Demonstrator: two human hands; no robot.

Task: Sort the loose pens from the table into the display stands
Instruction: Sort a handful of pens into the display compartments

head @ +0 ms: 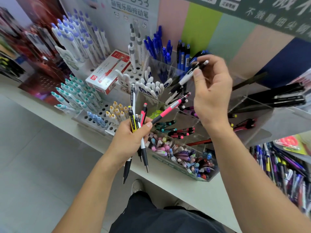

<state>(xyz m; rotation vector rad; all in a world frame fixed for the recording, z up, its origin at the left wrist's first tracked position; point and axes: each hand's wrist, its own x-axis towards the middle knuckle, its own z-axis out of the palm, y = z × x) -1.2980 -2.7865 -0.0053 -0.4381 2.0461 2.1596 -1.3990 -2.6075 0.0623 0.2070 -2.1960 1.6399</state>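
There is one camera, worn on the person's head. It looks forward and down, from close above the clear pen stand (183,118). The stand sits in the middle of the view. The floor (33,157) shows to its left, tilted.

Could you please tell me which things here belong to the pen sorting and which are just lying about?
Job: white pen in right hand; pen bundle in left hand; clear stand.
Lying about: red pen box; shoe.
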